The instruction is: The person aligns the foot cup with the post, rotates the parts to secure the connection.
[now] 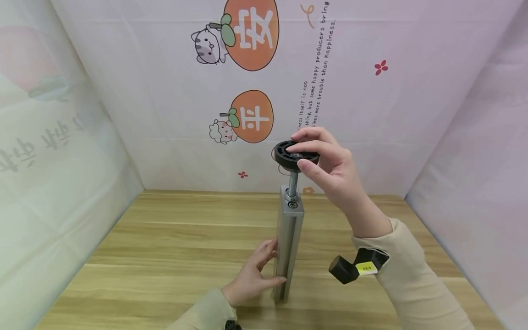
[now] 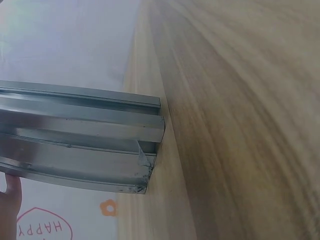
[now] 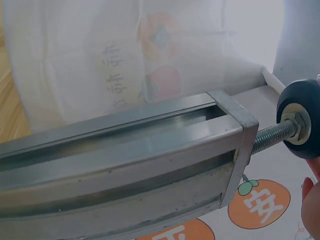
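Note:
A grey slotted aluminium profile (image 1: 285, 256) stands upright on the wooden table, its lower end at the tabletop in the left wrist view. My left hand (image 1: 251, 277) holds it low down, thumb on the near side and fingers on the left face. From the end plate (image 3: 234, 110) on its top rises a threaded rod (image 3: 275, 136), which carries a round black levelling foot (image 1: 284, 158). The thumb and fingers of my right hand (image 1: 336, 172) grip that foot around its rim and top. A hex nut (image 3: 301, 125) sits under the foot.
The wood-grain table (image 1: 173, 256) is bounded by a printed cloth backdrop (image 1: 165, 114) behind and pale cloth walls (image 1: 466, 183) at both sides. A black wrist camera (image 1: 344, 269) juts from the right sleeve.

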`<state>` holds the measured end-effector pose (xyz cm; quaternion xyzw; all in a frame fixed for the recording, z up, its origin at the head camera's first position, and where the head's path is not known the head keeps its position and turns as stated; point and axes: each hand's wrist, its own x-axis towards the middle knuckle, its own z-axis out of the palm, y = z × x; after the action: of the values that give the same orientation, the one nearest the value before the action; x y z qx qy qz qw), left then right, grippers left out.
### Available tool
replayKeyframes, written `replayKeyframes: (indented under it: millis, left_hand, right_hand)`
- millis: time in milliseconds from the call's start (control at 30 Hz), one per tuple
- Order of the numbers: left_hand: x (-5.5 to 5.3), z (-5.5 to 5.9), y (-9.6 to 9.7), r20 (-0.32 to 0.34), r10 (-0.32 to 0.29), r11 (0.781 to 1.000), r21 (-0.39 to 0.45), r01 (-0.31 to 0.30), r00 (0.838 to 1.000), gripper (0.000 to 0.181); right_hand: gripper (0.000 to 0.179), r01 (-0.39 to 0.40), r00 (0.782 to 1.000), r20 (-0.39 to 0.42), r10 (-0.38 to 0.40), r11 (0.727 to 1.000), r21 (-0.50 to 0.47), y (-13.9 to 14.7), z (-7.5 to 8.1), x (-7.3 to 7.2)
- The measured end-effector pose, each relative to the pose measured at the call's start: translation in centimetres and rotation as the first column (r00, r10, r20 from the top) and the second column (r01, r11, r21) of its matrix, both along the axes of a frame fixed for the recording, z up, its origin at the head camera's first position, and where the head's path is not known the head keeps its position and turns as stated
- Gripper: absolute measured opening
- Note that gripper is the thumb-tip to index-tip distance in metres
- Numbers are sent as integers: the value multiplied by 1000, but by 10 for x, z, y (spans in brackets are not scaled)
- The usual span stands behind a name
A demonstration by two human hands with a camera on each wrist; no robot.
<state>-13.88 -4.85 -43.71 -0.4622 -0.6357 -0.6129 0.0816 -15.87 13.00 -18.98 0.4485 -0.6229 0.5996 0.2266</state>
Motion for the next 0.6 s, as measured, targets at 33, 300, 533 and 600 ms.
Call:
replayKeyframes:
  millis: [33, 300, 533, 600]
  left_hand:
    - [0, 0, -1, 6, 8, 1000, -9, -8, 1000, 96]
    - [2, 2, -2, 40, 35, 997, -66, -32, 999, 98]
    - [2, 3, 2, -112, 89, 994, -46, -94, 990, 112]
    - [3, 6, 5, -119, 118, 990, -60, -126, 986, 113]
  right_hand:
    - [17, 23, 1000, -9, -22, 1000, 11, 0, 0, 1]
    - [29, 156, 987, -74, -146, 973, 168, 4, 11, 10]
    - [30, 252, 962, -177, -207, 921, 298, 8, 25, 17]
    - [29, 253, 956, -228, -186, 915, 314, 10, 28, 18]
